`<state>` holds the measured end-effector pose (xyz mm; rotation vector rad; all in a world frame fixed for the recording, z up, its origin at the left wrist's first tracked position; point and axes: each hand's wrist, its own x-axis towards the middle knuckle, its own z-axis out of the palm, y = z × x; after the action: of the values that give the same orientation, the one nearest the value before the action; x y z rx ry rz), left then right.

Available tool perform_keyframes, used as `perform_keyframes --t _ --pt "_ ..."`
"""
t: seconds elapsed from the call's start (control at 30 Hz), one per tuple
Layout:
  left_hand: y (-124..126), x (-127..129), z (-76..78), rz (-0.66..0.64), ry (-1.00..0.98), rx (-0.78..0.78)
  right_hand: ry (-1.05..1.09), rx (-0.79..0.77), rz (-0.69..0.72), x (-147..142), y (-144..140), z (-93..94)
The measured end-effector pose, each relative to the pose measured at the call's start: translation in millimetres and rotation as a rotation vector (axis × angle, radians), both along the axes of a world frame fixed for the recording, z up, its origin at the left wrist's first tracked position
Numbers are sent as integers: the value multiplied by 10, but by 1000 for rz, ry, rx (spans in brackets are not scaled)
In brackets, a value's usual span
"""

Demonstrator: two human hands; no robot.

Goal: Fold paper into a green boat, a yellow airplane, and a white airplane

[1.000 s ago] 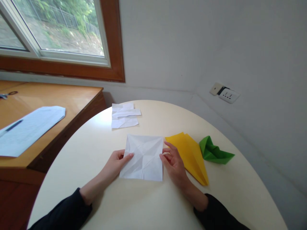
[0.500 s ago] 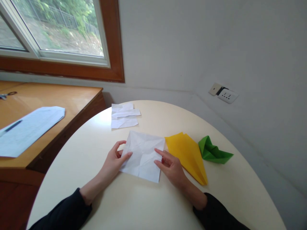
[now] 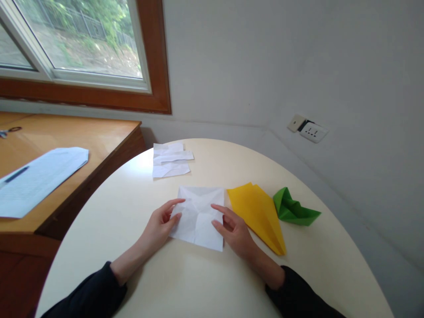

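Bare table [image 3: 185,282] lies near and left; yellow paper [image 3: 256,212] and green paper [image 3: 293,210] crowd the right, white scraps [image 3: 170,160] lie far.

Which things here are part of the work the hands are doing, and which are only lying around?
In hand:
creased white sheet
left hand
right hand

Lying about:
yellow folded paper
green folded paper
white paper scraps
printed sheet

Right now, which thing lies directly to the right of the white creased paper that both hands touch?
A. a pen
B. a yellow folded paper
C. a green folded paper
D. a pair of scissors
B: the yellow folded paper lies beside the right edge of the white creased paper; the green folded paper is farther right.
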<state>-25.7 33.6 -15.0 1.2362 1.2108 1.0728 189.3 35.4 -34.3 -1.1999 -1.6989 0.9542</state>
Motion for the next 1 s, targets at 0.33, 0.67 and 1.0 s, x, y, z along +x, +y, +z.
perform_keyframes --t 0.33,0.67,1.0 --pt "15 23 3 30 55 -37 -110 -15 -50 17 3 15" --pt "-8 15 -23 -22 228 65 -107 4 49 13 -17 44" --pt "-6 8 -77 7 318 138 -138 9 58 9 -18 24"
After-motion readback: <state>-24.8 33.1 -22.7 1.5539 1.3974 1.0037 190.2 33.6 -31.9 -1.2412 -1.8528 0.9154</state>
